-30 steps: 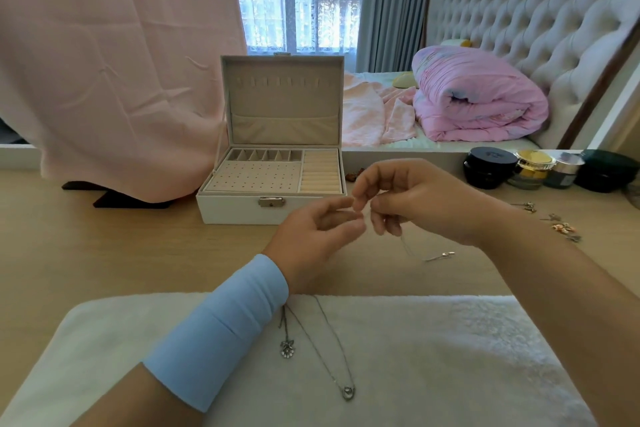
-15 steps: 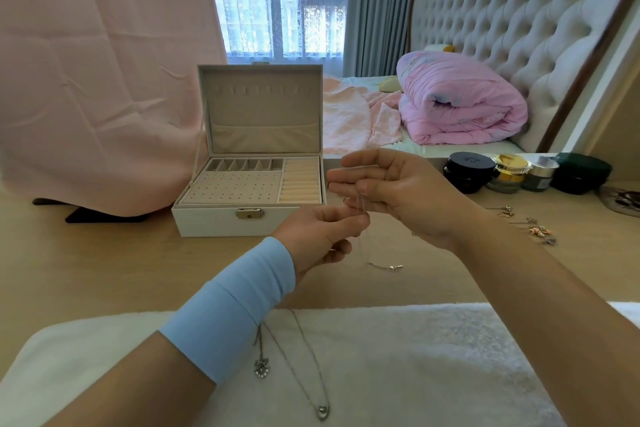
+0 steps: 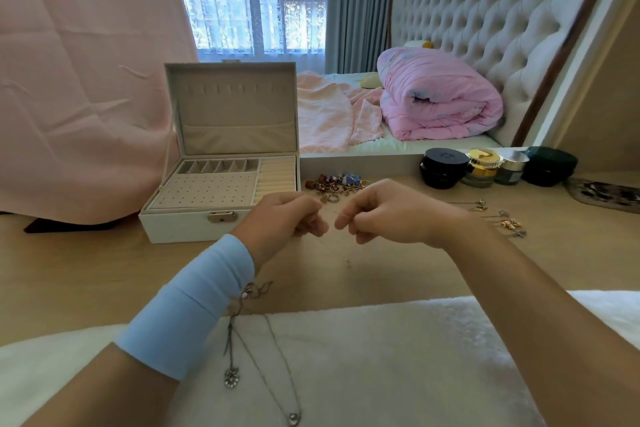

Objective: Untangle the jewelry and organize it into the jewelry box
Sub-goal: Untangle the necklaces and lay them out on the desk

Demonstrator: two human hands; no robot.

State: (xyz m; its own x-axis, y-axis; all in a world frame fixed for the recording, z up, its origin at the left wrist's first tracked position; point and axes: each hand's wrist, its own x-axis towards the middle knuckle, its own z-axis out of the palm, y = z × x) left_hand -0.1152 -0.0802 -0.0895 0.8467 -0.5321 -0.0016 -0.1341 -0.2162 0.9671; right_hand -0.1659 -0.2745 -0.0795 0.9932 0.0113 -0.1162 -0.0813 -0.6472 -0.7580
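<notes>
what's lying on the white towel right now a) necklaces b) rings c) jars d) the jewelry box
a: necklaces with pendants lie on the towel; the rings, jars and box sit farther back on the table.

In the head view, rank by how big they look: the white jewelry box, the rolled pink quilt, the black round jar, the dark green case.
1. White open-lidded jewelry box, helped by nearness.
2. Rolled pink quilt.
3. Black round jar and dark green case: alike, unranked.
</notes>
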